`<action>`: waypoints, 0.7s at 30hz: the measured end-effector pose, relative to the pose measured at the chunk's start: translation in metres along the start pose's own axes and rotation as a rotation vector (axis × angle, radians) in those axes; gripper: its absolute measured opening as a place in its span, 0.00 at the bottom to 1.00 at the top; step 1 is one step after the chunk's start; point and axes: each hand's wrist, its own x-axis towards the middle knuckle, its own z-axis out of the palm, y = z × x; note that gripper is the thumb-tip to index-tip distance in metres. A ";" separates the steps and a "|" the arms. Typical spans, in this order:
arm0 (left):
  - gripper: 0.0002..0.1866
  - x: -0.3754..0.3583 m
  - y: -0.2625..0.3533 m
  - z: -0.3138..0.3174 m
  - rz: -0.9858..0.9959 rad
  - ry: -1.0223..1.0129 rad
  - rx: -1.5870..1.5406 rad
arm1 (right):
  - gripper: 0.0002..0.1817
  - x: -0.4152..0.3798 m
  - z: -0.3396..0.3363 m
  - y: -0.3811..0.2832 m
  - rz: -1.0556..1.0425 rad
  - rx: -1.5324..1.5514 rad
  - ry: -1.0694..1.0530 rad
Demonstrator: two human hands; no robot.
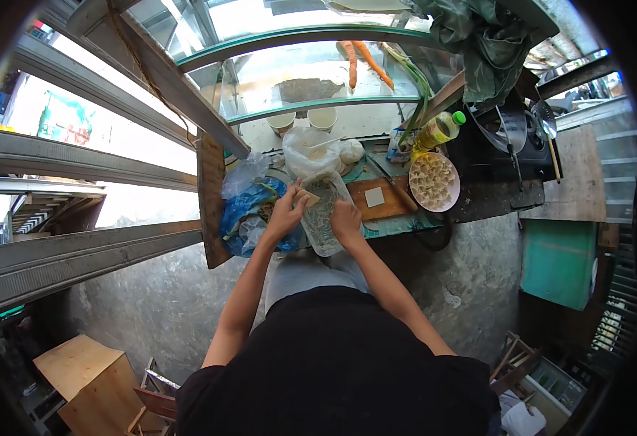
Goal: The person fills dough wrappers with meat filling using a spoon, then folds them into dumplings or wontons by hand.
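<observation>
Centre of frame: left hand [283, 215] fingers pinch a dumpling wrapper [308, 198] above a clear filling bag [323, 218], long axis up-frame, its right edge gripped by right hand [347, 220]; plate of dumplings [433, 182] right on desk [398, 221].

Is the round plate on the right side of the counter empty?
No, the plate is covered with rows of pale folded dumplings, beside the wooden cutting board.

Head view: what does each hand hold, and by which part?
The left hand pinches a small square wrapper by its edge. The right hand rests at the rim of the clear filling container; its grip cannot be told.
</observation>
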 end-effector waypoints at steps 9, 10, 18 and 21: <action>0.11 0.000 0.004 0.016 0.014 0.015 -0.059 | 0.12 -0.012 -0.036 -0.028 -0.019 -0.270 0.034; 0.11 -0.002 0.004 0.017 0.004 0.031 -0.075 | 0.13 -0.011 -0.036 -0.029 -0.011 -0.259 0.067; 0.12 0.003 0.001 0.013 0.014 0.031 -0.027 | 0.13 -0.006 -0.003 -0.015 -0.037 -0.394 0.032; 0.13 0.000 0.002 0.014 0.001 0.018 -0.064 | 0.12 -0.011 -0.016 -0.016 0.012 -0.341 0.004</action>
